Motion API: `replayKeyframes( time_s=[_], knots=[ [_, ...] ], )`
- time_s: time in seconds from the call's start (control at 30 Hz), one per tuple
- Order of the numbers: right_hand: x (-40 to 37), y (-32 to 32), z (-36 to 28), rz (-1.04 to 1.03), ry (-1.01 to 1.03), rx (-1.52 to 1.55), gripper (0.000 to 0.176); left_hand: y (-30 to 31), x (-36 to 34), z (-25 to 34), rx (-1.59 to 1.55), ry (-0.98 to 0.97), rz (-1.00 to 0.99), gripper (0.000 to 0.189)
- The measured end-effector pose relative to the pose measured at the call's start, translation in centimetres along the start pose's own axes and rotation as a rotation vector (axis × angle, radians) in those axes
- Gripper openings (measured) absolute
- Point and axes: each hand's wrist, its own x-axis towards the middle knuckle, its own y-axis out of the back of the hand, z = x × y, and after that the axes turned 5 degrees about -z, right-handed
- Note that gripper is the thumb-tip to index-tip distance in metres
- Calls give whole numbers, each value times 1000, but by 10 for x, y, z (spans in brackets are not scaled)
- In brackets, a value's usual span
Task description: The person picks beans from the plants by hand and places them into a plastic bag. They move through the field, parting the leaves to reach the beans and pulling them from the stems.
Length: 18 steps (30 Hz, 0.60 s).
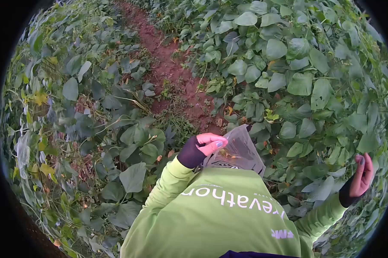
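Note:
My left hand [210, 145] is in front of my chest, its fingers pinched together at the rim of a clear plastic bag [242, 148]. The bag hangs open against my shirt, with some dark print on its lower side; what lies inside is hard to make out. Out to the right, my right hand [362, 177] reaches up into the green leaves [368, 142]. Its thumb and fingers come together at the tips, close under a leaf. Whatever is between them is too small to name. Dark cuffs cover both wrists.
Dense leafy vines [299, 84] rise on the right, and more vines [112, 103] stand on the left with some yellowed leaves. Between them a narrow reddish soil path [170, 64] runs away from me. A pale, net-like wisp [24, 150] hangs at far left.

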Motion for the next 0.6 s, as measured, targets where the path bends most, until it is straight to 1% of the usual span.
replayKeyframes(
  time_s=[0.03,0.07,0.1,0.13,0.17,0.23,0.27,0.3,0.33,0.37,0.4,0.43,0.5,0.6],
  knots=[
    [-19,-28,10,-106,-79,138,26,20,-9,6,28,-65,130,21],
    [-33,-60,19,-196,-130,158,24,33,-21,14,33,-54,335,23],
    [-47,-89,31,-223,-264,180,22,58,-30,4,28,-91,476,23],
    [-63,-120,41,-250,-319,170,21,73,-40,11,104,-80,603,23],
    [-79,-143,57,-331,-407,186,21,89,-48,9,85,-127,678,23],
    [-104,-185,69,-544,-502,287,20,109,-59,10,121,-123,774,23],
    [-110,-200,65,-647,-579,310,19,117,-60,7,107,-120,786,23],
    [-107,-212,57,-781,-598,258,20,121,-59,5,93,-119,788,23],
    [-109,-222,67,-897,-571,241,22,121,-54,6,88,-110,777,22],
    [-98,-234,55,-979,-493,202,22,120,-46,6,73,-123,758,22],
    [-91,-245,55,-1009,-429,205,23,118,-36,7,86,-124,730,22],
    [-79,-256,48,-1037,-412,181,24,117,-25,9,102,-123,708,22],
    [-63,-280,56,-1033,-325,233,24,113,1,14,74,-108,681,23],
    [-29,-320,66,-1116,-267,247,25,111,44,26,36,-125,632,20]
  ],
)
